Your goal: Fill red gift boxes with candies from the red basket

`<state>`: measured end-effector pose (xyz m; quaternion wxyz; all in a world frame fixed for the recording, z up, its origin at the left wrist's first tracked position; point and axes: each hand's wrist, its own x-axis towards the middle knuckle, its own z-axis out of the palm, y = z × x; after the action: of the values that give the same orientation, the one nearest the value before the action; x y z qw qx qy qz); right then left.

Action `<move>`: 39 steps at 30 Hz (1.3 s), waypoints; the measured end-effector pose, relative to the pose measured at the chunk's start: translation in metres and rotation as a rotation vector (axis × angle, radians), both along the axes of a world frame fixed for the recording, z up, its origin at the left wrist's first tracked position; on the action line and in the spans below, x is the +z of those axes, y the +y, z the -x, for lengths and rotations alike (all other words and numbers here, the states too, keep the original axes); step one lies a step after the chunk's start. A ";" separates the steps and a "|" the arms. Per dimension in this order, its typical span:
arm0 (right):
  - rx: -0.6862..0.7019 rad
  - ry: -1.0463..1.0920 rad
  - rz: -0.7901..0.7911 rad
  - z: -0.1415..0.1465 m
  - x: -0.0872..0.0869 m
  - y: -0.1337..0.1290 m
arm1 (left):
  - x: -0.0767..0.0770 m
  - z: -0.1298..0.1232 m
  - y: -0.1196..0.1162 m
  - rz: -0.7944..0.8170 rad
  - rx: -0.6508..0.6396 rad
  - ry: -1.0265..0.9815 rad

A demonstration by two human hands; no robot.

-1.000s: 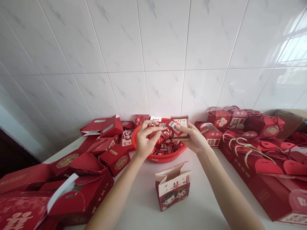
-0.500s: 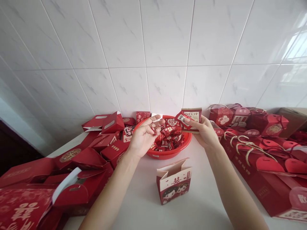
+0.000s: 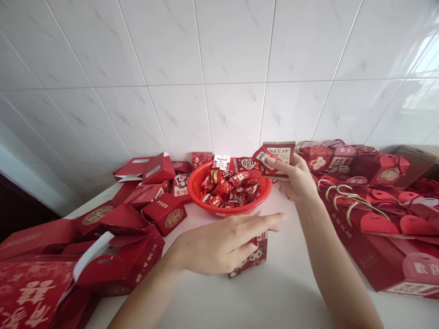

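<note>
My right hand [image 3: 299,177], fingers closed, holds up a flat cream-and-red snack packet [image 3: 285,152] and a small red-wrapped candy [image 3: 267,160] under the thumb. It is just right of the red plastic basket [image 3: 224,211] of wrapped candies [image 3: 236,188]. My left hand [image 3: 219,242] is palm down over the small paper gift box [image 3: 253,262] with cartoon figures, hiding most of it and its top. A bit of red wrapper shows by the left thumb tip; the rest of that candy is hidden by the fingers.
Red folded gift boxes [image 3: 166,212] crowd the left side of the white table [image 3: 284,292]. On the right stand several red boxes [image 3: 380,253], some with rope handles [image 3: 356,203]. A tiled wall [image 3: 236,109] rises behind the basket.
My left hand has moved from over the basket down toward me, above the gift box, turning palm down. My right hand still holds the packet and candy. The view has shifted slightly.
</note>
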<state>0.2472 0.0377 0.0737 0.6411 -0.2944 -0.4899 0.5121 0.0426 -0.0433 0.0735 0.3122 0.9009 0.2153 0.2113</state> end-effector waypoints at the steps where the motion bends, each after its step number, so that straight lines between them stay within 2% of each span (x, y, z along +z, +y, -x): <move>1: -0.001 -0.001 -0.009 0.000 0.000 0.000 | -0.001 -0.001 -0.001 -0.036 0.002 0.012; 4: 0.000 -0.003 -0.022 0.000 -0.001 0.000 | -0.003 0.000 0.001 -0.090 0.024 0.045; 8: 0.006 -0.003 -0.027 0.000 -0.002 0.001 | -0.008 0.004 0.012 -0.034 0.052 0.113; 13: -0.006 -0.001 -0.014 0.000 0.001 -0.001 | -0.015 0.006 0.028 -0.020 0.137 0.088; 18: -0.022 -0.020 -0.023 -0.002 0.000 -0.001 | -0.015 0.006 0.033 -0.070 0.220 0.068; 30: -0.034 -0.027 -0.032 -0.005 0.001 -0.002 | -0.021 0.008 0.043 0.037 0.159 -0.048; 39: -0.041 -0.010 -0.072 -0.007 0.005 -0.005 | -0.025 0.013 0.063 -0.173 0.191 -0.086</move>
<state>0.2543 0.0327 0.0790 0.6593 -0.2835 -0.5050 0.4795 0.0299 0.0202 0.0481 0.2205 0.8899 0.2677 0.2962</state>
